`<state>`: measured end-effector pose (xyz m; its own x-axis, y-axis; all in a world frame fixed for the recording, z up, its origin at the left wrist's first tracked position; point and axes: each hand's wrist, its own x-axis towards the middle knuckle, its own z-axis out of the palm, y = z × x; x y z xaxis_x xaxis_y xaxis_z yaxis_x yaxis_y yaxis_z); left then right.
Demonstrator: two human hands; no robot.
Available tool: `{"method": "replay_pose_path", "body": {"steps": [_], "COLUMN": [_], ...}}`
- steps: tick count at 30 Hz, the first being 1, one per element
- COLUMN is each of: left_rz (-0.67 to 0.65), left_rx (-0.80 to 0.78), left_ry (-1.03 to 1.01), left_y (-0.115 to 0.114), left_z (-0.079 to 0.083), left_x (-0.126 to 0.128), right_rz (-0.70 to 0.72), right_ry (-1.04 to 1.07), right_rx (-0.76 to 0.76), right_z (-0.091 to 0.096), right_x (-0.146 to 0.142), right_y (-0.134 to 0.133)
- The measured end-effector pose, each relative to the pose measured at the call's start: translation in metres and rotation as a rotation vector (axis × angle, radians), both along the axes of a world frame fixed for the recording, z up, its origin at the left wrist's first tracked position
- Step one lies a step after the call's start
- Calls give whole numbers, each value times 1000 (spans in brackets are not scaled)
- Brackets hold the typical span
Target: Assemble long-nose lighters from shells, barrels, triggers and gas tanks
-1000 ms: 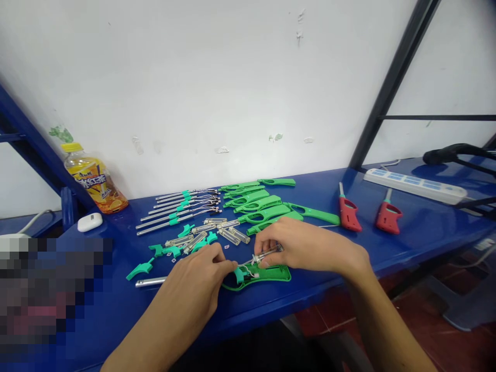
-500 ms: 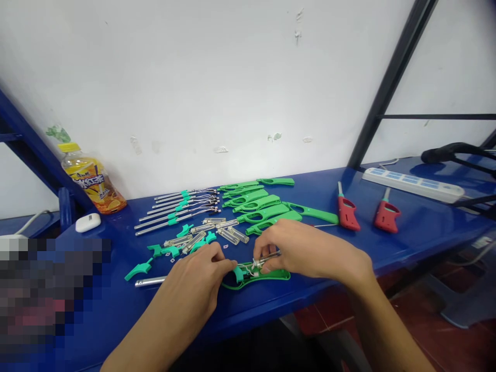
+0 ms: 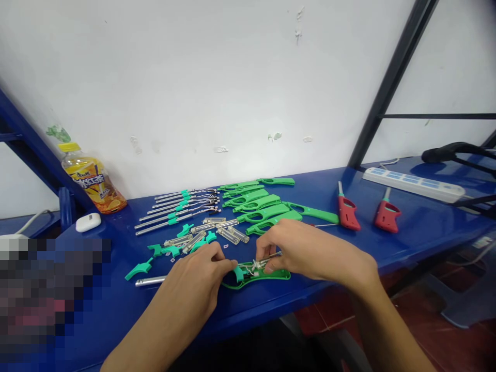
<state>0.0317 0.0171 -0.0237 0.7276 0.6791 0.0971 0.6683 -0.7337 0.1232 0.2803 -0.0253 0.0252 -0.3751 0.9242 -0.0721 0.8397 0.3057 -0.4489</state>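
Observation:
A green lighter shell (image 3: pixel 271 275) lies open on the blue table (image 3: pixel 418 232) near its front edge. My left hand (image 3: pixel 197 284) pinches the shell's left end, where a metal tube (image 3: pixel 149 281) sticks out to the left. My right hand (image 3: pixel 306 248) pinches a small clear gas cartridge (image 3: pixel 267 258) with thin wires, held just over the shell. Behind my hands lie several green handle halves (image 3: pixel 259 204), metal tubes with teal collars (image 3: pixel 174 212), clear cartridges (image 3: pixel 230 232) and teal triggers (image 3: pixel 139 268).
Two red lighters (image 3: pixel 346 212) lie at the right, with a white power strip (image 3: pixel 413 185) beyond them. A yellow drink bottle (image 3: pixel 91 178) and a white case (image 3: pixel 88 222) stand at the back left. A black metal frame (image 3: pixel 387 82) rises at the right.
My right hand has lowered the clear cartridge from above the shell down onto it. My left hand has stayed on the shell's left end.

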Motion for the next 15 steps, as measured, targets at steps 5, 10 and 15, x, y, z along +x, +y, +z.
{"method": "replay_pose_path", "body": {"steps": [5, 10, 15], "left_rz": [-21, -22, -16], "left_rx": [28, 26, 20], "left_ry": [-19, -11, -20], "left_y": [2, 3, 3], "left_z": [-3, -4, -5], "left_x": [0, 0, -1], "right_rz": [9, 50, 69], "right_ry": [-69, -50, -53], "right_rx": [53, 98, 188], "right_z": [1, -3, -5], "right_x": [-1, 1, 2], "right_y": [-3, -3, -4]}}
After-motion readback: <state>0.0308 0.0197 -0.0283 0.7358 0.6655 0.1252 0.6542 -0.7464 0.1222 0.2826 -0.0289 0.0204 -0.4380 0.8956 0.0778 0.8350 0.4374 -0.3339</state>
